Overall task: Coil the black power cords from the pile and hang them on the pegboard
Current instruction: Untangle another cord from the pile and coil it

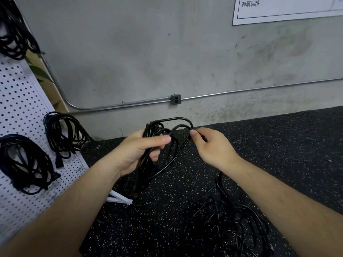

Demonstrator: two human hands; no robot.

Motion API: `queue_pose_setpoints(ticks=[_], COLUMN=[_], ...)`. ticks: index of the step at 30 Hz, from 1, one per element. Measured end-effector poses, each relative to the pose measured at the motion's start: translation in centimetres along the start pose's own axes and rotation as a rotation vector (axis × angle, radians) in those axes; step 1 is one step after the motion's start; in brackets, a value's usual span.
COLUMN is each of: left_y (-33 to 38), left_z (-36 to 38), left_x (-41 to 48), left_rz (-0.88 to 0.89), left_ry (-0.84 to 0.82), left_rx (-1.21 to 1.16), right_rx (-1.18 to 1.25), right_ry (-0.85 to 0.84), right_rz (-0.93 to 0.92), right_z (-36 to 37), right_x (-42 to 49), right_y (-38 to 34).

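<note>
My left grip (138,153) is curling round the half-wound cord (157,127) at centre, and my right grip (211,145) is pinching its next loop. It's looking light, limp and springy, so I'm favouring the gathered loops. The pile (226,219) is lying at five o'clock.

A grey wall (130,52) carries a metal conduit (241,90) running through a dark outlet box (175,99); a white sign (278,13) hangs at upper right. Below lies speckled black floor (278,145), with green leaves (39,72) at left
</note>
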State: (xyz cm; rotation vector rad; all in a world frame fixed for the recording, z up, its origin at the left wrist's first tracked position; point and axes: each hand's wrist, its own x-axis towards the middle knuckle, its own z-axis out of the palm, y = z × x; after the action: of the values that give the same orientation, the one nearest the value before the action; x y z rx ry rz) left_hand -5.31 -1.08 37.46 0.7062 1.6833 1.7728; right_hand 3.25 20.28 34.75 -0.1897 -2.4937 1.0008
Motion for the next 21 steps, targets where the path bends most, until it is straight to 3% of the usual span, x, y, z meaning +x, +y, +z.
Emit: queue_pose_setpoints(ticks=[6,8,12,14,21], left_y=[0.3,0.4,0.4,0.3,-0.3], left_z=[2.1,2.2,2.1,2.5,4.2], left_x=[0.0,-0.1,-0.4,-0.3,0.8], left_rz=[-0.017,-0.052,-0.101,-0.074,0.148], left_ry=[0.020,-0.024,-0.153,-0.105,0.259], left_rx=[0.155,0.125,0.120,0.129,0.087], right_rx=[-0.029,0.094,0.298,0.290,0.380], right_ry=[-0.031,-0.063,-0.383,-0.448,-0.217], right_rz=[0.116,0.115,0.031,0.068,0.132], right_z=[-0.7,-1.2,-1.3,-0.3,2.3], right_x=[0.2,0.1,-0.3,-0.6,0.4], right_y=[-0.6,-0.9,-1.4,-1.2,-1.6])
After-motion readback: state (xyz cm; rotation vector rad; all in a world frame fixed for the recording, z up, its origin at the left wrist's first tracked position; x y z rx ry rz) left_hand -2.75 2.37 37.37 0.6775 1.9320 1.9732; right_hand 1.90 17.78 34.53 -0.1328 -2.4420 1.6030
